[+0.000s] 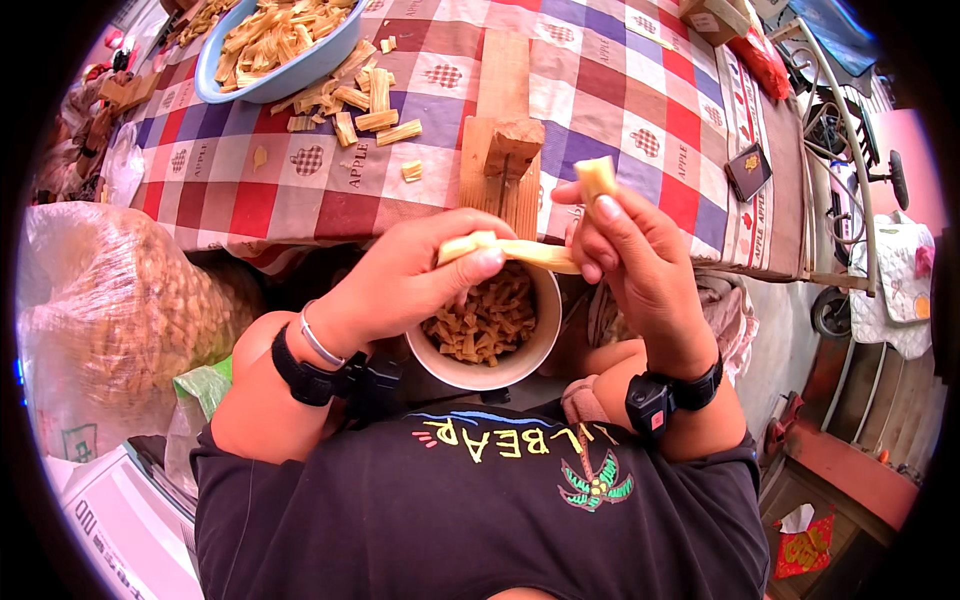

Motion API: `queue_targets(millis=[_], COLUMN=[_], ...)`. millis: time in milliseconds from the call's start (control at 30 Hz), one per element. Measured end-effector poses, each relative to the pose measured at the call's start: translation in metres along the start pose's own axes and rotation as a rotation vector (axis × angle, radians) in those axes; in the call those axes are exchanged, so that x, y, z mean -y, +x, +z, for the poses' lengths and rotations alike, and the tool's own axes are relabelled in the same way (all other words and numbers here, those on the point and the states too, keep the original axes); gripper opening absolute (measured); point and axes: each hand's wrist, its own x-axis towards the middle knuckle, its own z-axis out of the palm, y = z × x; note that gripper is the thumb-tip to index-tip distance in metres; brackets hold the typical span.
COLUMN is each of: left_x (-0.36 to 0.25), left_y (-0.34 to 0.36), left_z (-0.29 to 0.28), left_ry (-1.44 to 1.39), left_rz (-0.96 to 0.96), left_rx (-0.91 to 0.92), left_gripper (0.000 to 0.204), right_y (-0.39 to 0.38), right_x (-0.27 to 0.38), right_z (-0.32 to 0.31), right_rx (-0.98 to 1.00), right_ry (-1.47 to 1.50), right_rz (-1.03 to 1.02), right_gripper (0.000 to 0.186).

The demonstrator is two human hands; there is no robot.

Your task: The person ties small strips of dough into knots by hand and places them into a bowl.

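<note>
My left hand (420, 262) is closed on a long, pale yellow strip (535, 254), pinched between thumb and fingers; I cannot tell what the strip is made of. Its free end reaches right, to the lower fingers of my right hand (640, 245); whether they grip it is unclear. A short pale yellow piece (596, 176) stands up between that hand's thumb and fingers. Below both hands sits a white round tub (545, 345), partly filled with small brownish-yellow pieces (485, 320). Just beyond it, a wooden stand (480, 160) with an upright block and a thin metal part rests at the table edge.
On the checked tablecloth (400, 190), a blue basin (290, 88) is heaped with pale yellow pieces, with several loose pieces (380, 92) beside it. A small dark box (747, 172) lies right. A large clear plastic bag (135, 310) of tan pieces stands left.
</note>
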Motion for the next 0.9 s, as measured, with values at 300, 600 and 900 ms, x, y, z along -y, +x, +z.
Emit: queue_targets(millis=[300,600,900], left_x=[0.014,0.011,0.009], left_y=[0.009,0.003,0.001], left_z=[0.018,0.013,0.031], left_ry=[0.833,0.522,0.117], left_rz=[0.838,0.497,0.293], left_rx=[-0.178,-0.129,-0.125], left_gripper=[0.041,0.012,0.013], right_y=[-0.004,-0.005,0.001], right_x=[-0.022,-0.019,-0.031], right_z=[0.004,0.018,0.031], right_rx=[0.433,0.277,-0.145], right_ry=[-0.52,-0.205,-0.358], right_rz=[0.176,0.271,-0.135], right_gripper=[0.026,0.025,0.013])
